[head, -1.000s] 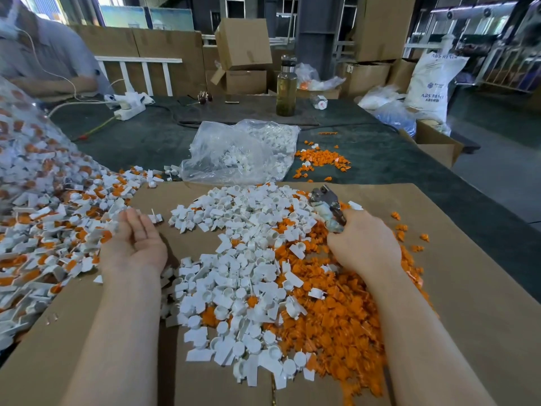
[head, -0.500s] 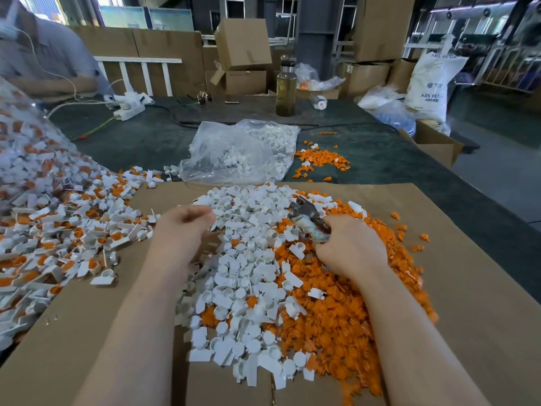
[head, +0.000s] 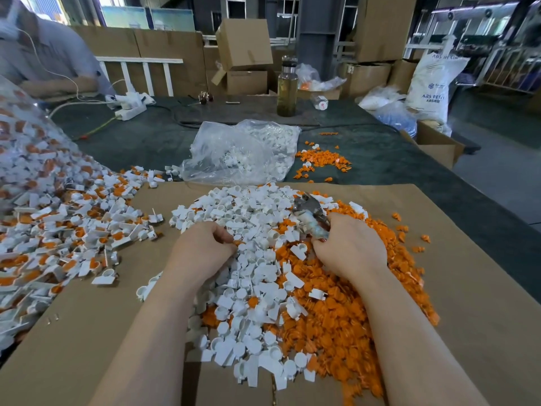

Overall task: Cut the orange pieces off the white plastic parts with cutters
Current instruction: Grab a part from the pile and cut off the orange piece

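Left hand (head: 202, 247): I see its fingers curled, pinching a small part with orange on it at the white pile's (head: 248, 259) left edge.
Right hand (head: 349, 249): clenched round the cutters (head: 310, 213); I can't tell how the blades stand.
Orange pieces (head: 336, 317): heaped just under and right of that hand.
Uncut parts (head: 58, 218): spilling over the cardboard's (head: 468, 303) left edge.
Open room: bare cardboard right of the orange heap and between the two piles.

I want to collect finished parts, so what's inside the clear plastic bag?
White plastic parts show through the clear plastic bag. Crumpled folds hide how many.
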